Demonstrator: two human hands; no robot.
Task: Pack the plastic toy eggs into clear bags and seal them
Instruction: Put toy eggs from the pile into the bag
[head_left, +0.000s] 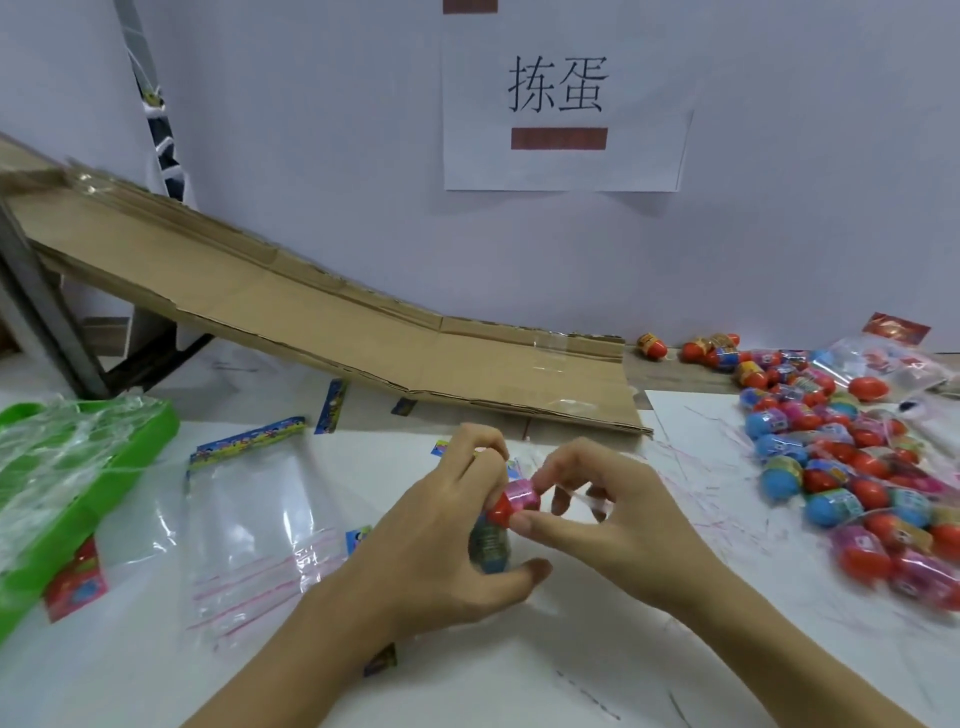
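— What are the hands doing in the head view?

— Both meet at the middle of the white table (519, 675). The left hand (447, 540) curls round a clear bag (491, 545) with a dark egg showing inside it; the right hand (608, 514) pinches a red egg (511, 501) with a pink wrapper between thumb and forefinger, right at the bag's top, touching the left hand's fingers.

— Is that egg in the bag yet?

— I cannot tell; the film is too clear and the fingers cover the mouth.

— And around the grip?

— Left of the hands lie flat empty bags (260, 525) with red seal lines and printed header cards, and further left a green tray (130, 452) draped in crumpled plastic. To the right, well apart from the hands, a loose pile of eggs (857, 467) — red, blue, pink. Beyond the grip a cardboard ramp (311, 317) slopes down from the left to the table, and above it a paper sign (561, 104) hangs on the wall.
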